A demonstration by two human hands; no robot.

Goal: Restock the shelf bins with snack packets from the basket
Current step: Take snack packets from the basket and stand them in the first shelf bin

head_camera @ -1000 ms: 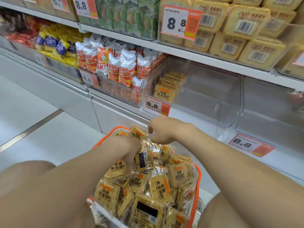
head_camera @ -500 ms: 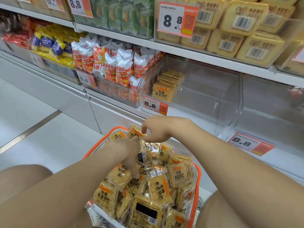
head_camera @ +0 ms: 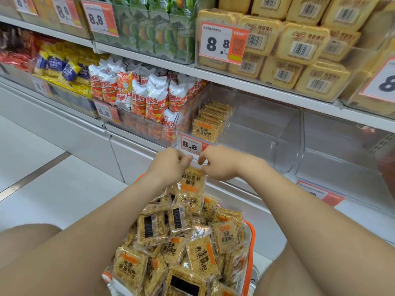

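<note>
Bright, even overhead light leaves only faint shadows under the shelves (head_camera: 256, 87). Soft glare sits on the clear bins (head_camera: 284, 133) and the packets (head_camera: 199, 229) in the basket (head_camera: 253, 236). Wide-angle distortion bows the edges; the far-left bags (head_camera: 19, 50) and near forearms (head_camera: 64, 259) look blurred.

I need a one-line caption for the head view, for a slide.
Left hand and right hand pinch a snack packet above the orange basket, facing a partly filled clear bin.
</note>
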